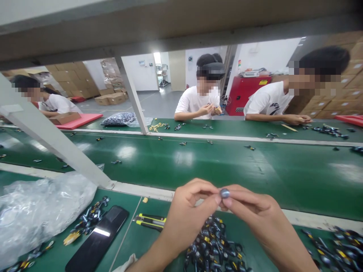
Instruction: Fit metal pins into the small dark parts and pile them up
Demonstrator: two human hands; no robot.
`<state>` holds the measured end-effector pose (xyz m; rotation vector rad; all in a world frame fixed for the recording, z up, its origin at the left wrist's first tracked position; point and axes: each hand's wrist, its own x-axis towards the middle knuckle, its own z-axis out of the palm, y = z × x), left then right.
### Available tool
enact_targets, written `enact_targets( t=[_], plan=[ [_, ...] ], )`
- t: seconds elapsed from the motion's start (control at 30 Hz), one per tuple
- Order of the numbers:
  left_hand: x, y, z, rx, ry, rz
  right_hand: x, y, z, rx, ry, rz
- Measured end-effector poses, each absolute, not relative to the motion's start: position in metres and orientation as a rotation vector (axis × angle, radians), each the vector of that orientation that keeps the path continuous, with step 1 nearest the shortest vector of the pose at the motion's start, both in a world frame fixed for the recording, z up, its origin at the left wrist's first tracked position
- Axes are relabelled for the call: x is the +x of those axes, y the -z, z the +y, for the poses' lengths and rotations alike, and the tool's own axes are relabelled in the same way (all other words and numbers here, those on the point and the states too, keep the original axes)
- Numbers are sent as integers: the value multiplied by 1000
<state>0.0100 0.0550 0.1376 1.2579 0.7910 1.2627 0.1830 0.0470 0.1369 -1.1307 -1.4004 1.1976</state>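
Factory floor, cardboard cartons (340, 90) stacked along the far walls, a red cabinet (241, 94) beyond the line. Green conveyor belt (181, 166) runs across the middle, small dark parts scattered on it; two co-workers (198, 102) (269, 98) sit at the far bench, working with their own hands. Grey steel strut (48, 128) cuts across the view at left.

Near bench: left hand (190, 211) and right hand (249, 211) both closed to a pinch, fingertips meeting on a small round metal part (225, 193), held up above the bench. Part is domed and grey; any fine detail too small to tell. Directly below, a heap of black-and-yellow components (212, 245). To the left, a yellow utility knife (150, 222), a black smartphone (98, 238), a clear plastic bag (42, 211).

Step in hand looks like close fingertip handling of this one part. Next move calls for a steady pinch, as the part is small.
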Motion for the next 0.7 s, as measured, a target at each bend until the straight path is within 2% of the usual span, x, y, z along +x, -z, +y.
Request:
enact_targets(
  t=[0.23,0.37,0.5,0.7],
  plan=[
    [18,-132,53,1259,-1283,871,176,-134,45,-1149,-1169,-1338],
    [14,-134,52,1519,-1288,1110,166,-130,43,-1213,-916,-1292],
    [-1,-147,49,1727,-1116,1055,164,-133,44,-1226,-679,-1340],
    [2,-145,50,1802,-1256,1003,165,-136,44,-1159,-553,-1421]
  ],
)
